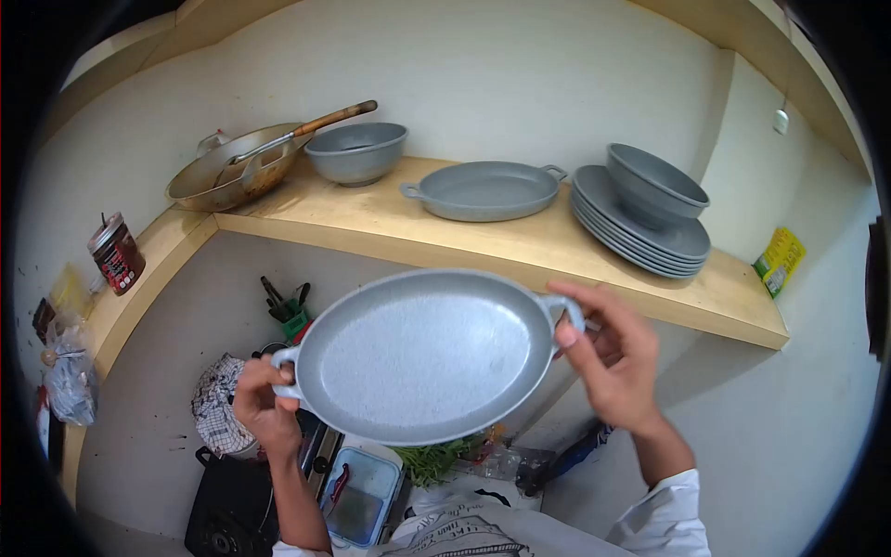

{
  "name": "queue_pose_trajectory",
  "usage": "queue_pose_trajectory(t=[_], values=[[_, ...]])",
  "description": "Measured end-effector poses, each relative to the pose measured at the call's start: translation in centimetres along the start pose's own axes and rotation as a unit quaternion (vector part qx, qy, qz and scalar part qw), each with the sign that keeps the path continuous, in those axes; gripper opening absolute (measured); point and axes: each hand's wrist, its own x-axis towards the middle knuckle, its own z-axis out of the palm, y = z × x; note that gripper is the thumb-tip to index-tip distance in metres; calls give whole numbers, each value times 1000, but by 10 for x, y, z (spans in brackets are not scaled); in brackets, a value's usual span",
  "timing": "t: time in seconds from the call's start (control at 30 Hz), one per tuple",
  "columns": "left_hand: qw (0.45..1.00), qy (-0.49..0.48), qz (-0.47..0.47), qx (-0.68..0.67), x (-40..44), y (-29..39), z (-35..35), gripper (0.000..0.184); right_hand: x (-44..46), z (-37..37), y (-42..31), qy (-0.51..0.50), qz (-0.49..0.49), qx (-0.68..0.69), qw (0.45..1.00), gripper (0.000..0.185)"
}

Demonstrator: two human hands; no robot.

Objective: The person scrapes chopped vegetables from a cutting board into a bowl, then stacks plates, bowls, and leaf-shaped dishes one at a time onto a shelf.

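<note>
A grey oval serving dish with a loop handle at each end is held up in front of the wooden shelf. My left hand is closed round its left handle. On the other side, my right hand pinches the right handle between thumb and fingers. The dish's inside faces me and holds nothing. Behind it on the shelf lies a similar oval dish, apart from the one in my hands.
The wooden shelf carries a wok with a wooden-handled utensil, a grey bowl, stacked grey plates topped by another bowl, and a dark jar. Below are a black stove, a blue container and leafy greens.
</note>
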Motion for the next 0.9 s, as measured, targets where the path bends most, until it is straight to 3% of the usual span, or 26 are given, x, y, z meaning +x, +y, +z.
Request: queue_pose_trajectory(t=[0.1, 0.47, 0.73, 0.9], values=[[996, -44, 69, 40, 35, 13, 27, 44, 30, -29, -24, 14, -16, -10, 1000, 33], [985, -170, 15, 26, 153, 46, 121, 13, 158, -121, -44, -46, -20, -233, 971, 37], [977, -183, -1, 114, 187, 29, 149, 17, 234, -130, -28, -102, 13, -329, 939, 32], [960, -196, 67, 188, 194, 15, 161, 18, 281, -124, -14, -160, 34, -440, 883, 30]])
